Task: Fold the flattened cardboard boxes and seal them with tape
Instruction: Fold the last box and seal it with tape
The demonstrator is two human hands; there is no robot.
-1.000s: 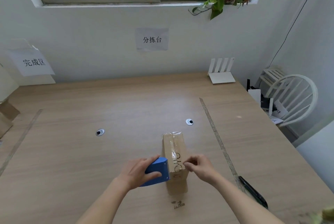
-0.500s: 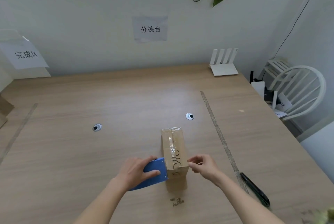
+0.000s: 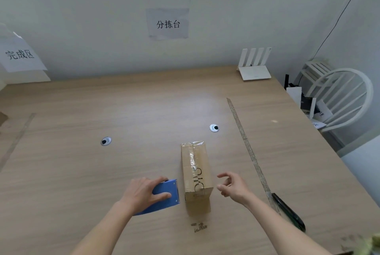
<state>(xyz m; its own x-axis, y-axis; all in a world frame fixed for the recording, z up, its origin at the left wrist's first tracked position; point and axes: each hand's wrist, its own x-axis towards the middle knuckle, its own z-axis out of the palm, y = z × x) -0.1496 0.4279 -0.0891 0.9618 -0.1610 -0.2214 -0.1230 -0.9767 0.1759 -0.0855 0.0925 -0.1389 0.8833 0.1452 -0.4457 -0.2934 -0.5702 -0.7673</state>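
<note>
Cardboard box (image 3: 196, 174), taped along its top, is stood near the table's (image 3: 82, 172) front edge, centre. Blue tape dispenser (image 3: 164, 197), just left of it, is gripped by left hand (image 3: 144, 193). Right hand (image 3: 234, 189) is held beside the box, fingers loosely curled, apart, nothing pinched.

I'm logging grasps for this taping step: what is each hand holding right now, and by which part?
The left hand grips the blue tape dispenser across its top, beside the brown cardboard box. The right hand holds nothing.
</note>
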